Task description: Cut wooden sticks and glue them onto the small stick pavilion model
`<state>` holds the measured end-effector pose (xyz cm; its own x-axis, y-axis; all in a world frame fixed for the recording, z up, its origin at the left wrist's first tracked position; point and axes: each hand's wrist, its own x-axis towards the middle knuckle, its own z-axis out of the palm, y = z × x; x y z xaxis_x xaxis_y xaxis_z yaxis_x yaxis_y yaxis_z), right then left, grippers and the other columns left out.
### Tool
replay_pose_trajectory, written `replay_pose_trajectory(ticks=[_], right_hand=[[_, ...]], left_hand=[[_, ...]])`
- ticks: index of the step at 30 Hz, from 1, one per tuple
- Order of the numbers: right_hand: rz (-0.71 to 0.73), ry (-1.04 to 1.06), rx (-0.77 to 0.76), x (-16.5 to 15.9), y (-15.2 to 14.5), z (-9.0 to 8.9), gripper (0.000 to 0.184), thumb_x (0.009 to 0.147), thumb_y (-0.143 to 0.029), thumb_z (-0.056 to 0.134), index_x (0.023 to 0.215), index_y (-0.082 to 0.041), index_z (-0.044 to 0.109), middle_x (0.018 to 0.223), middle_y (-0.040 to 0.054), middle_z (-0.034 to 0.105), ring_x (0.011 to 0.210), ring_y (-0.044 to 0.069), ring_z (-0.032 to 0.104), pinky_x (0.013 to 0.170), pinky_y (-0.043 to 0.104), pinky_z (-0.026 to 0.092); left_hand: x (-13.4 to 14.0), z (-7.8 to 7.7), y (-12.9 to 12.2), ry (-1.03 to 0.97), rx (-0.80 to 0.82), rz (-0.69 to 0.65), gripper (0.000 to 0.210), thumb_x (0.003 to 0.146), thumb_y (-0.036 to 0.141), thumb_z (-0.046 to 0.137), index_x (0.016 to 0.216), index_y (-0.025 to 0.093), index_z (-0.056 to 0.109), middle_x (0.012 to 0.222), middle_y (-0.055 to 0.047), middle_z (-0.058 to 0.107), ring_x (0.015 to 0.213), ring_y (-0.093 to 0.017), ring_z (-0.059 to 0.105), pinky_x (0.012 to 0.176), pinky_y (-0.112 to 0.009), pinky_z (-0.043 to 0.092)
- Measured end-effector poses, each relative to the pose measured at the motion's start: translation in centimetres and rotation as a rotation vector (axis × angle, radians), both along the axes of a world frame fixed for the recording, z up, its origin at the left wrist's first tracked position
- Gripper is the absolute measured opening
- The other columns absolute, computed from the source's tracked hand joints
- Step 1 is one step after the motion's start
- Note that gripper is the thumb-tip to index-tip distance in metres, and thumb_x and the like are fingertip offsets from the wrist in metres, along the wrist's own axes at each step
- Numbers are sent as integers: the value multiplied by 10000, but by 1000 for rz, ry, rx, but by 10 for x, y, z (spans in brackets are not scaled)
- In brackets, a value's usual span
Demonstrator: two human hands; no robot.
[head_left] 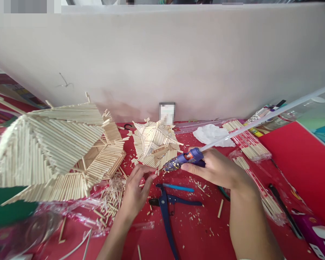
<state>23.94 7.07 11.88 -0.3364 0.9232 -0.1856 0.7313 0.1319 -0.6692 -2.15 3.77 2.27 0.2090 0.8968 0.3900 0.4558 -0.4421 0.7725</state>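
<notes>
- A blue glue gun [185,159] is held in the right hand [219,168] just right of the middle of the frame; its body is gripped from the right, with the thumb laid along its near side.
- The gun's long axis is slanted from upper right to lower left, so that its nozzle is pointed at the fingertips of the left hand [137,187]. The same slant is roughly carried on by a long clear glue stick [260,121], by which the right edge is reached.
- By the left thumb and forefinger, nearly closed together, a short wooden piece [157,172] seems to be pinched at the frame's middle. It lies just beside the nozzle, nearer to the left hand than to the right; whether the two are touching cannot be told.
- The left forearm is reached up from the bottom edge, the fingers bent and turned to the right; the right forearm is brought in from the lower right, the wrist bent toward the left.
- Just above the left fingertips, a small stick model [162,135] is set on the red table [200,231]; a larger stick model [67,133] is seen at left.
- Below the nozzle, a blue-handled cutter [164,209] is laid with its handles spread.
</notes>
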Motion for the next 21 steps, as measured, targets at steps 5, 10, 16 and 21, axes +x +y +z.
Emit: replay_pose_trajectory(ticks=[5, 10, 16, 21], right_hand=[[12, 3, -1, -2, 1, 0, 499, 900, -675, 551, 710, -217, 611, 678, -6, 642, 661, 179, 575, 608, 291, 395], [38, 12, -9, -4, 1, 1, 494, 912, -670, 540, 780, -211, 664, 722, 1, 672, 704, 187, 603, 633, 287, 410], [36, -12, -5, -3, 1, 2, 496, 903, -667, 543, 711, -217, 623, 658, -14, 628, 650, 171, 569, 598, 283, 384], [31, -13, -2, -3, 1, 1, 484, 903, -663, 548, 723, -220, 624, 674, -12, 635, 650, 168, 565, 599, 283, 382]], left_hand=[[-1, 3, -1, 69, 46, -17, 115, 1005, 155, 590, 1079, 222, 648, 992, -29, 675, 928, -156, 661, 848, -270, 529], [-2, 5, -1, 96, 49, -50, 135, 1008, 141, 581, 1101, 221, 636, 1013, -29, 660, 939, -147, 654, 850, -251, 518], [-1, 6, -1, 61, 36, -52, 115, 1008, 160, 581, 1084, 219, 645, 999, -33, 674, 933, -161, 665, 852, -261, 521], [0, 6, -2, 50, 15, -48, 98, 1004, 170, 590, 1062, 221, 650, 990, -30, 682, 930, -159, 668, 851, -257, 522]])
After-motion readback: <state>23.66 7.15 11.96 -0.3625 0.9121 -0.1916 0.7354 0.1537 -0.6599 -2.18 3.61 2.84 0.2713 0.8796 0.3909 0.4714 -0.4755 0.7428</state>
